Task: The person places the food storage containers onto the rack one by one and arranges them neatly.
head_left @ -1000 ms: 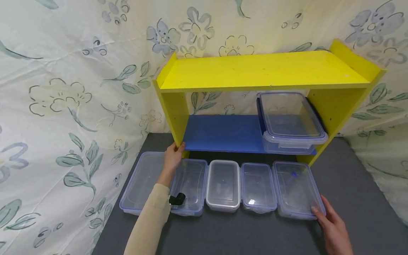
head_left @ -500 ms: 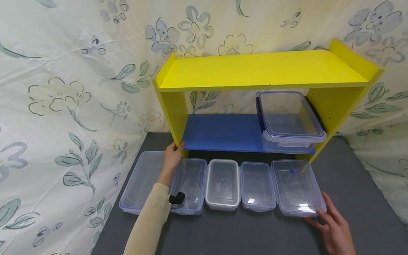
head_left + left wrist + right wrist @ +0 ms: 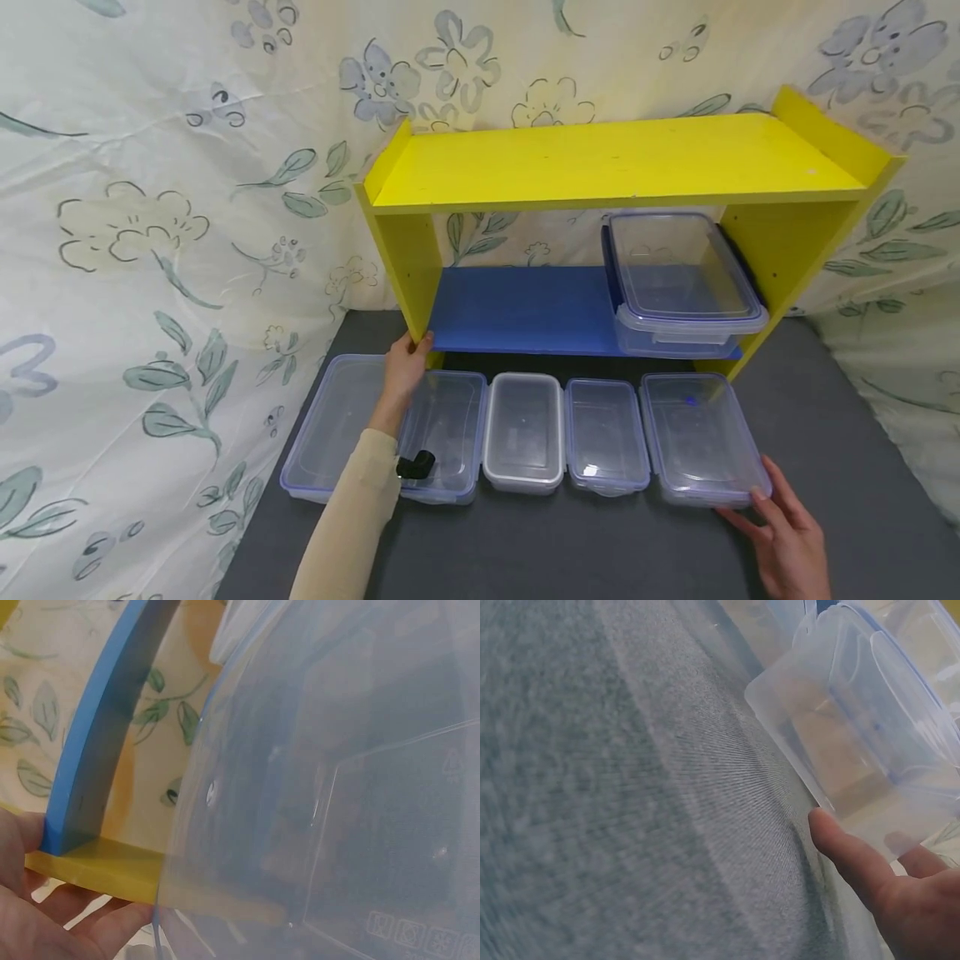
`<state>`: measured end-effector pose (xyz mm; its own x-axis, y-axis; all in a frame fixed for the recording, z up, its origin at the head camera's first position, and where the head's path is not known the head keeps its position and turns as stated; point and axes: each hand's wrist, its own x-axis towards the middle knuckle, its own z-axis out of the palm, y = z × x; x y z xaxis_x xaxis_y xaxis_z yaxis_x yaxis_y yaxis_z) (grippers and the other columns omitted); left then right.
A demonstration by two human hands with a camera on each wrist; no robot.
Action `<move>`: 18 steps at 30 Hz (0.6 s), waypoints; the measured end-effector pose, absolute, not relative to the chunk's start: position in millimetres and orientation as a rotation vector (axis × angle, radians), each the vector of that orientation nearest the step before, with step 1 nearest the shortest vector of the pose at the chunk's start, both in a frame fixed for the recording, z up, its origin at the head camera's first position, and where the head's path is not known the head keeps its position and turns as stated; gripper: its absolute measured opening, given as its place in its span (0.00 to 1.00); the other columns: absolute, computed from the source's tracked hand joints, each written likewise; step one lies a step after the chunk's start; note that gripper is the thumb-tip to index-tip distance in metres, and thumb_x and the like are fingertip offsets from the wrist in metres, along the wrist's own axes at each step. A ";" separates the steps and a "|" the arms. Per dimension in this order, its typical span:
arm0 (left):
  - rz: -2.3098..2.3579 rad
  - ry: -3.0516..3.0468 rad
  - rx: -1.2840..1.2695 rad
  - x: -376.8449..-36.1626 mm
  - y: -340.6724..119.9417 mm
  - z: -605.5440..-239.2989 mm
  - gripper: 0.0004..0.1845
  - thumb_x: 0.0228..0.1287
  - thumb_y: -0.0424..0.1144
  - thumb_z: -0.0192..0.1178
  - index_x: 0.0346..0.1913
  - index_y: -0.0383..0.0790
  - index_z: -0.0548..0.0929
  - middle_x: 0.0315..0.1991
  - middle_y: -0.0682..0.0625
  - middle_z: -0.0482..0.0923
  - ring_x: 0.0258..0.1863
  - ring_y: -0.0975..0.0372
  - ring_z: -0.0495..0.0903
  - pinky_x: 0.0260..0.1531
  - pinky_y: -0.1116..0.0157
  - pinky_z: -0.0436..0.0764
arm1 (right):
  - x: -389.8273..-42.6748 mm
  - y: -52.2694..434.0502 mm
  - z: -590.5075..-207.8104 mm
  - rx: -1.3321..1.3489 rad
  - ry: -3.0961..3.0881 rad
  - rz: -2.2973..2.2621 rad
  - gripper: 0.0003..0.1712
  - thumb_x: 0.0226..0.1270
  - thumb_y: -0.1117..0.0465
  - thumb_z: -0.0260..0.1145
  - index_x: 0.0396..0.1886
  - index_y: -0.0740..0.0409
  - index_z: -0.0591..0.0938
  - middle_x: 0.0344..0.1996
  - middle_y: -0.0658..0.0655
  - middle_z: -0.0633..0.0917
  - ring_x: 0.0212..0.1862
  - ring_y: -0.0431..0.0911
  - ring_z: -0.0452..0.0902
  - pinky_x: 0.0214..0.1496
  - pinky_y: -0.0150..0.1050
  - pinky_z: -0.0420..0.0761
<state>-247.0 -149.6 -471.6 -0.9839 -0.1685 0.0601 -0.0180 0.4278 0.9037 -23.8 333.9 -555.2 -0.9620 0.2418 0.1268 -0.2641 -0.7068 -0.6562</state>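
Note:
In the head view my left hand (image 3: 406,371) grips the lower front edge of the yellow shelf unit's left side panel (image 3: 405,275). The left wrist view has the thumb on the end of the blue shelf board (image 3: 90,742), with fingers round the yellow panel. At the right end of the row, my right hand (image 3: 783,529) holds the near right corner of a clear lidded food container (image 3: 701,442). The right wrist view shows a digit at that container's (image 3: 855,742) lower edge and another partly behind it.
Several more food containers line the dark tabletop: a large one (image 3: 330,425), a blue-rimmed one (image 3: 450,425), a white-rimmed one (image 3: 525,433) and a small one (image 3: 607,433). A bigger clear container (image 3: 686,283) sits on the blue shelf's right side. Flowered cloth (image 3: 187,275) hangs behind.
My right hand has shifted its hold at the container's near right corner, its thumb leaving the lid top and a digit going under the front edge. The left hand keeps its grip.

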 end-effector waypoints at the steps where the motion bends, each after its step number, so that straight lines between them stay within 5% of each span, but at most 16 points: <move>1: -1.597 -2.537 0.169 -247.2 -149.4 -471.6 0.20 0.72 0.53 0.52 0.50 0.40 0.80 0.43 0.40 0.80 0.37 0.53 0.72 0.37 0.60 0.69 | -23.7 334.5 -555.8 0.039 -1.023 2.681 0.31 0.72 0.80 0.43 0.71 0.60 0.66 0.57 0.51 0.83 0.52 0.44 0.83 0.39 0.49 0.85; 18: -1.641 -2.515 0.172 -246.5 -149.9 -469.8 0.20 0.72 0.53 0.53 0.51 0.40 0.80 0.42 0.39 0.80 0.35 0.53 0.72 0.37 0.60 0.70 | -20.2 332.0 -555.4 -0.013 -0.960 2.741 0.30 0.74 0.77 0.42 0.70 0.55 0.70 0.56 0.50 0.83 0.52 0.45 0.83 0.38 0.52 0.85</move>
